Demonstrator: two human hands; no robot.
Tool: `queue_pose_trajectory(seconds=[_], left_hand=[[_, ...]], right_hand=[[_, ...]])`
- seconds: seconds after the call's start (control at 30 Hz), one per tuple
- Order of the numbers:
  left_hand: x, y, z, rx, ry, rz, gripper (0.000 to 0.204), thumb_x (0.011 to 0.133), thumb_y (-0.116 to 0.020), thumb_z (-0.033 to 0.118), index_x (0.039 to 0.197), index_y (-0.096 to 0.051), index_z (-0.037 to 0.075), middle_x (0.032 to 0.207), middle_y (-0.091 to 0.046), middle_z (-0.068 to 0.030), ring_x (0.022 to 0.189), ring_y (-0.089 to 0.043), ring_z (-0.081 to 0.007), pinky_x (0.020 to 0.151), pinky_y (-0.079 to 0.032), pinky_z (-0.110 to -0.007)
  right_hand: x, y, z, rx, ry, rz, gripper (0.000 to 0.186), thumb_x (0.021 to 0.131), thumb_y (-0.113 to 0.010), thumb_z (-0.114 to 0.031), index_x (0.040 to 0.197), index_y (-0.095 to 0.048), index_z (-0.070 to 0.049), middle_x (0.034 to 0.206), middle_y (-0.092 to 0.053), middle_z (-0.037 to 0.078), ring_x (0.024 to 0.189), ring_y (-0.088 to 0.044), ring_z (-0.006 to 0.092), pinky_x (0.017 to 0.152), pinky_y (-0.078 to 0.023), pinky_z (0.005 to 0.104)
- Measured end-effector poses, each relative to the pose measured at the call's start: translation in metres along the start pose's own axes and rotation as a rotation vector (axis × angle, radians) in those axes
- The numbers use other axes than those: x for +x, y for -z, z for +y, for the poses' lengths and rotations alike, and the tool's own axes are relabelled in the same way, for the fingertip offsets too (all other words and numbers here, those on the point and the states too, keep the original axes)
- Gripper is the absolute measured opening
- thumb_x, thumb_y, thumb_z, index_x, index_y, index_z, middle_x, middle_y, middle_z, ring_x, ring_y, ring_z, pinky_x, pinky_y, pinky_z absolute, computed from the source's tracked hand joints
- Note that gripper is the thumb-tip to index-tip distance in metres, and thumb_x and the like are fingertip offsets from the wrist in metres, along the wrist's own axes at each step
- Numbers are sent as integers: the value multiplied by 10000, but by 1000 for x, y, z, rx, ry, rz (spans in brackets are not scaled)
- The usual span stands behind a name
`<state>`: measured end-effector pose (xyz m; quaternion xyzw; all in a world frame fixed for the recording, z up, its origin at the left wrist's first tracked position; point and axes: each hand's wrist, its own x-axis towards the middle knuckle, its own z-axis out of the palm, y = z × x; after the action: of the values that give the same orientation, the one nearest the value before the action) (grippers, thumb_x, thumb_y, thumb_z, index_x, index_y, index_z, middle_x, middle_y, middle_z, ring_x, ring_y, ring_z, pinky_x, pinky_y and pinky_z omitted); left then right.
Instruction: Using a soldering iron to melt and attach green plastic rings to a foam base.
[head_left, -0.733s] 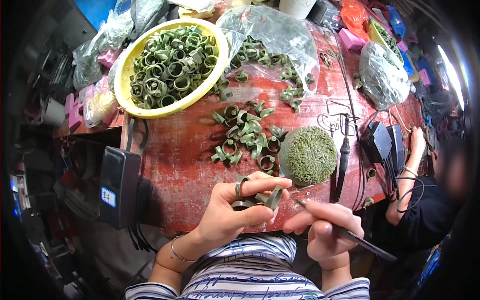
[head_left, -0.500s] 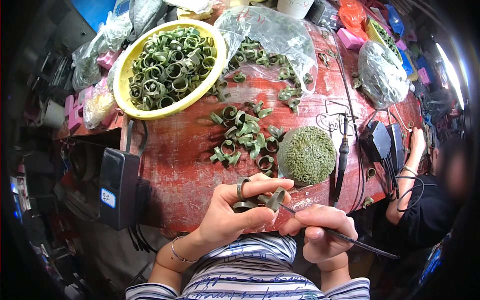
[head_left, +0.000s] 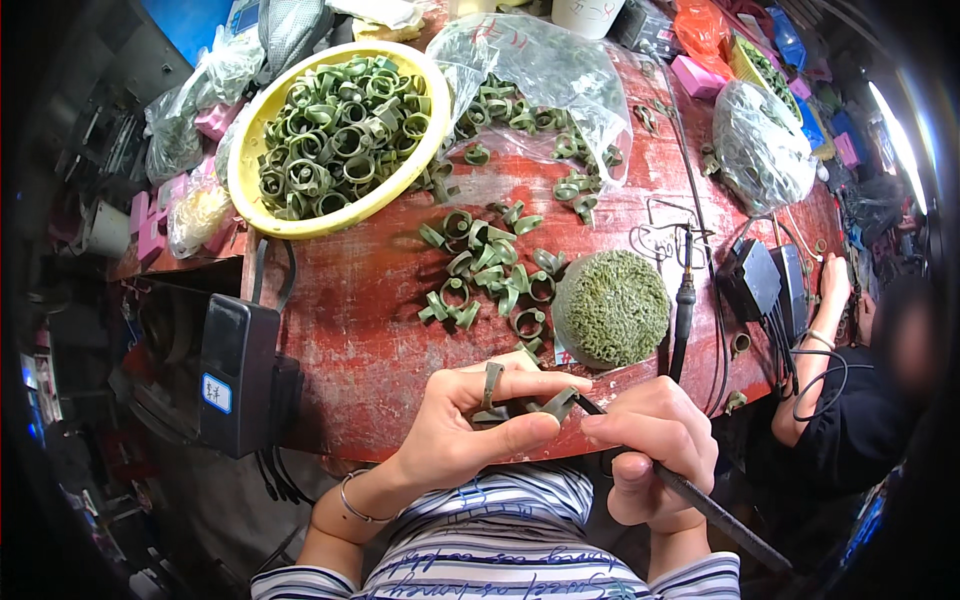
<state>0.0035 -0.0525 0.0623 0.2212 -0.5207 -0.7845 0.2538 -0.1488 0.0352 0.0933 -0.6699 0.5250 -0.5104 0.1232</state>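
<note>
My left hand pinches a green ring between thumb and fingers at the table's front edge. Another green ring is around one of its fingers, and more green shows partly hidden behind the thumb. In my right hand is a slim dark file, slanting down to the right. Its tip meets the pinched ring or lies right beside it; exact contact is hard to see. Just beyond my hands stands a round block with a rough green top. Loose green rings lie in a cluster to its left.
A yellow basket heaped with green rings stands at the back left, beside a clear plastic bag over more rings. A corded pen-like tool rests on a wire stand. Black boxes flank the table; a co-worker's arm is at right.
The file in my right hand has turned, showing a broader side, and its outer end has dropped. My left hand has tilted the pinched ring slightly.
</note>
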Motion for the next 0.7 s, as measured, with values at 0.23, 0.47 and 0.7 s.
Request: queue_pose_trajectory(seconds=[0.23, 0.47, 0.7], left_hand=[[0, -2, -3, -12, 22, -5, 368, 775, -662, 236, 1001, -638, -55, 717, -524, -19, 696, -449, -93, 633, -341, -229], [1, 6, -9, 0, -24, -103, 280, 802, -643, 117, 1058, -626, 4, 805, -575, -22, 755, -503, -86, 694, -388, -226], [2, 2, -4, -14, 45, -110, 287, 798, -656, 105, 1062, -620, -1, 817, -584, -22, 757, -522, -75, 678, -411, -214]], right_hand=[[-2, 0, -2, -64, 102, -34, 203, 840, -587, -139, 927, -588, 45, 719, -592, 102, 567, -563, 203, 497, -473, 295], [-2, -1, -2, 14, -14, 9, 190, 847, -570, -124, 949, -574, 37, 703, -586, 104, 544, -555, 213, 499, -475, 301], [-3, 4, -3, -77, 75, -39, 227, 800, -627, -137, 953, -589, 27, 715, -582, 90, 570, -553, 203, 495, -473, 295]])
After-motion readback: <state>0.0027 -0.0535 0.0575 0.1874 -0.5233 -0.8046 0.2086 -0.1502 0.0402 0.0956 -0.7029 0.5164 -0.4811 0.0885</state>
